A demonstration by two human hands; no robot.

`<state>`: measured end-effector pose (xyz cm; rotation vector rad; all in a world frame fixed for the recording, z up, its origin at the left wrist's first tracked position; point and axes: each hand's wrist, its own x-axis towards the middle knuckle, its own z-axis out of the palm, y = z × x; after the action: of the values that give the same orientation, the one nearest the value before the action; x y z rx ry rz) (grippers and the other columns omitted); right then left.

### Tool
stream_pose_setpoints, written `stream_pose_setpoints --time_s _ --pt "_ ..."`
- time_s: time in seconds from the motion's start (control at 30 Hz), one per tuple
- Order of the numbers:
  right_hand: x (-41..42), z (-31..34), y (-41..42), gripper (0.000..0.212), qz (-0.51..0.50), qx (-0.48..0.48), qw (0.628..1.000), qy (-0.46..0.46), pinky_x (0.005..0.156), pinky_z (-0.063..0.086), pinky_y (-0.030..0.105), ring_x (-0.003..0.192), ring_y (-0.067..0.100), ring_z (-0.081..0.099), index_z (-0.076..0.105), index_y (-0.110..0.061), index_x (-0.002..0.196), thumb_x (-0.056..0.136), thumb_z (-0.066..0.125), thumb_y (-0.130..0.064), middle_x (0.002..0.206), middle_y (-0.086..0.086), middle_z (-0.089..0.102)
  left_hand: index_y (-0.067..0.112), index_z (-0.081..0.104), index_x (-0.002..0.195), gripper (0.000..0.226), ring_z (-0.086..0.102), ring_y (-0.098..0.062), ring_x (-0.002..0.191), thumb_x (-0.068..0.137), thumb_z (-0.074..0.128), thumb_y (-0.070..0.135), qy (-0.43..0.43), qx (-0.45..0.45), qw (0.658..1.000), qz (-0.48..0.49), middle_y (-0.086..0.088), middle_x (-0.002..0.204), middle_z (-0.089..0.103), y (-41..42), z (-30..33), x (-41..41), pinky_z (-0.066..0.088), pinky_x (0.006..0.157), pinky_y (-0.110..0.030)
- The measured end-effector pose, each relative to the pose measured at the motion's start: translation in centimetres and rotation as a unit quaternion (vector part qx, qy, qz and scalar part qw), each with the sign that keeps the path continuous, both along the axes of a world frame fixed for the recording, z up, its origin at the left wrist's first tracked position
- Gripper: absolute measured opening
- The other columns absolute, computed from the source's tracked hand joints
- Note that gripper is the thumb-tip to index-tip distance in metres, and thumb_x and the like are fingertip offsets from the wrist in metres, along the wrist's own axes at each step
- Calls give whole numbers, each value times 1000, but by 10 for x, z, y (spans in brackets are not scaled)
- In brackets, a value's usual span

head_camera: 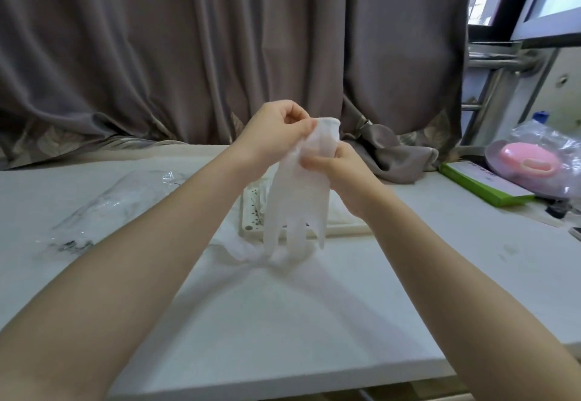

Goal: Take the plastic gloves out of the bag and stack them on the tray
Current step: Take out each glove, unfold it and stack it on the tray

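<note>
A thin, milky, see-through plastic glove (298, 193) hangs cuff-up above the white table (283, 322), its limp fingers dangling over the near edge of the white tray (345, 227). The left hand (276, 130) pinches the rolled cuff at its top; the right hand (339, 171) pinches the film just below, both with fingers curled on the glove. Another crumpled glove (251, 253) lies on the table below. A crinkled clear bag (103, 208) lies well apart at the left. Grey, softly folded curtains (188, 54) hang behind.
</note>
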<state>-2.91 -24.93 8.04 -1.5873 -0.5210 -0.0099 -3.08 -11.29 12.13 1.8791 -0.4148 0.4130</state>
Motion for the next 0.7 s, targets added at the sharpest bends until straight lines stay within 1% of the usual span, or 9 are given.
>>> stream_pose_setpoints --time_s 0.07,0.23,0.3,0.37,0.47,0.53,0.6,0.67,0.7 --pt "2 -4 -3 31 -26 -35 999 -2 64 49 23 72 11 64 64 -8 85 78 45 14 73 -1 66 19 56 75 17 45 -3 54 92 57 15 11 -36 999 -16 5 67 53 -2 2 1 37 51 -16" --pt "11 -23 -27 27 1 -112 989 100 72 46 32 76 21 59 63 0 91 78 42 11 80 8 62 22 50 84 17 46 -6 57 93 50 8 45 -113 992 -33 5 74 51 0 -4 9 37 48 -18" --pt "18 -33 -39 26 -26 -47 986 157 66 43 30 73 23 55 57 10 95 72 47 4 78 11 57 22 51 75 30 44 -9 55 90 43 -3 44 -114 992 -26 3 69 51 6 -12 18 35 47 -20" --pt "27 -38 -50 13 -59 45 976 206 59 44 24 63 17 57 57 7 89 80 50 1 67 5 59 21 55 66 44 46 -13 58 86 33 -12 63 -106 992 7 0 69 53 13 -22 29 36 48 -21" --pt "44 -39 -69 20 -78 73 975 195 52 47 17 59 9 61 66 -6 91 95 46 -6 67 -2 67 17 62 70 47 54 -13 67 83 29 -13 112 -105 987 45 0 78 60 18 -39 46 44 52 -16" --pt "57 -36 -74 20 -120 22 978 168 51 42 19 58 13 55 67 -3 102 96 49 -9 74 4 64 18 64 74 38 52 -13 72 86 38 -7 127 -97 986 51 1 81 60 17 -47 57 44 61 -17" --pt "79 -27 -78 19 -183 -44 972 141 50 30 24 56 18 41 68 -4 101 93 54 -14 73 10 54 19 63 81 27 53 -11 75 88 47 -2 110 -101 988 50 2 84 60 12 -50 74 45 68 -19" --pt "96 -12 -79 12 -230 -69 963 120 51 25 25 57 19 36 66 -5 87 88 57 -13 68 8 46 16 58 100 19 55 -9 74 90 52 1 83 -117 989 42 1 89 59 6 -46 87 47 65 -16" --pt "104 -2 -81 8 -246 -71 960 112 50 27 25 54 18 36 62 -7 84 85 57 -13 66 7 44 15 53 113 26 57 -9 74 90 54 2 78 -132 988 34 -1 91 60 4 -42 97 48 64 -17"
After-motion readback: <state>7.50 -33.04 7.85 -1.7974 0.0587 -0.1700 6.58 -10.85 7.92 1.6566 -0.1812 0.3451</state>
